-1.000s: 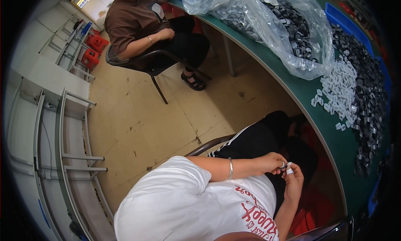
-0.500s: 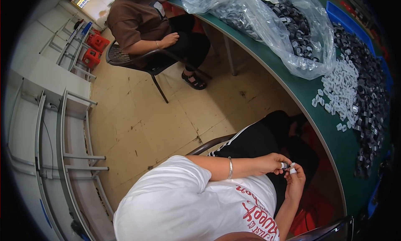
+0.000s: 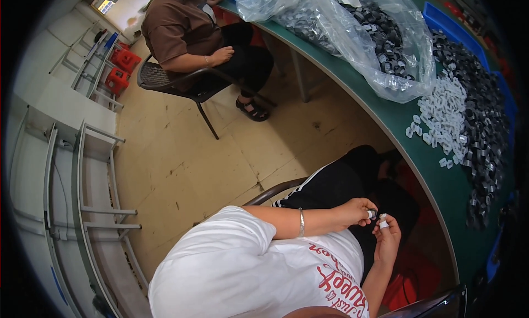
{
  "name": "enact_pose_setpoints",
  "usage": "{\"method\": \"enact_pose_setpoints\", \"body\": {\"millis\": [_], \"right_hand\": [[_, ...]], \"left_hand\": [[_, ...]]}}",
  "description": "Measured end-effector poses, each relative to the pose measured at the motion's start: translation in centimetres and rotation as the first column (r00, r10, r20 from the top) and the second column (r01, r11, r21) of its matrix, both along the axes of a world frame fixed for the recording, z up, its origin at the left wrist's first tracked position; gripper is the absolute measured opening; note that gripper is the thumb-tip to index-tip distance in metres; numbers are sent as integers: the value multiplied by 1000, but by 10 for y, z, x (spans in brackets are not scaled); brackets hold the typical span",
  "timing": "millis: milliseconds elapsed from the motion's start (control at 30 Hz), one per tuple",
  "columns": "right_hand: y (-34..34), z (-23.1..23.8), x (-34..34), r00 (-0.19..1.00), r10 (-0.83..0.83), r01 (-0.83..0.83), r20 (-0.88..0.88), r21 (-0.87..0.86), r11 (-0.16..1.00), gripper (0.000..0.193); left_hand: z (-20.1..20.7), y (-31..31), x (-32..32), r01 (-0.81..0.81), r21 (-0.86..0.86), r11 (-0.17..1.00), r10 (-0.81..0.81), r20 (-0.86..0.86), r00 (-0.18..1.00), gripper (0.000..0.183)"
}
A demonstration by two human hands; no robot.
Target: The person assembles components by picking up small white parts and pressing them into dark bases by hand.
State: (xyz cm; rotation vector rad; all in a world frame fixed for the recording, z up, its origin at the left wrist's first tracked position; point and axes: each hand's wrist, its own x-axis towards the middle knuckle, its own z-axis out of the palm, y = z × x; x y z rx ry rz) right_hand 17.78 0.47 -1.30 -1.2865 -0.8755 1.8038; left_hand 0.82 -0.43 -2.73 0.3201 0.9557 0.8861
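Observation:
My left hand [image 3: 357, 212], a silver bracelet on its wrist, pinches a small dark plastic piece [image 3: 374, 214] between thumb and fingertips. White wrapping covers one of its digits. Just to the right, my right hand [image 3: 388, 238] is closed with its fingertips pressed together, also with white wrapping on a digit. Something pale shows at those tips, too small to name. A narrow gap separates the two hands, which are held above my lap, short of the table's edge.
On the green table [image 3: 386, 117] lie a pile of white plastic pieces [image 3: 445, 111] and a heap of dark pieces [image 3: 482, 125]. A clear plastic bag [image 3: 410, 86] holds more. Blue trays [image 3: 454, 34] stand behind. Another person [image 3: 182, 37] sits on a chair at the far left.
My hands, touching at the fingertips before, have come slightly apart. The left has drawn back a little to the left with the dark piece.

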Motion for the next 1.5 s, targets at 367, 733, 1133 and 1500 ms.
{"method": "enact_pose_setpoints", "body": {"millis": [367,733,1133,1500], "right_hand": [[-4,-2,1,1000,-10,10,-13,0,1000,9],[-5,-7,4,1000,-10,10,-8,31,999,10],[-4,-3,1,1000,-11,11,-10,30,1000,9],[-2,9,-1,1000,-10,10,-2,80,997,11]], "left_hand": [[-2,-3,1,39,54,998,-35,-69,997,20],[2,-3,0,70,144,987,-67,-24,997,18],[4,-3,-1,61,171,983,-50,-71,996,18],[19,-4,1,67,244,967,-40,-114,993,20]]}}
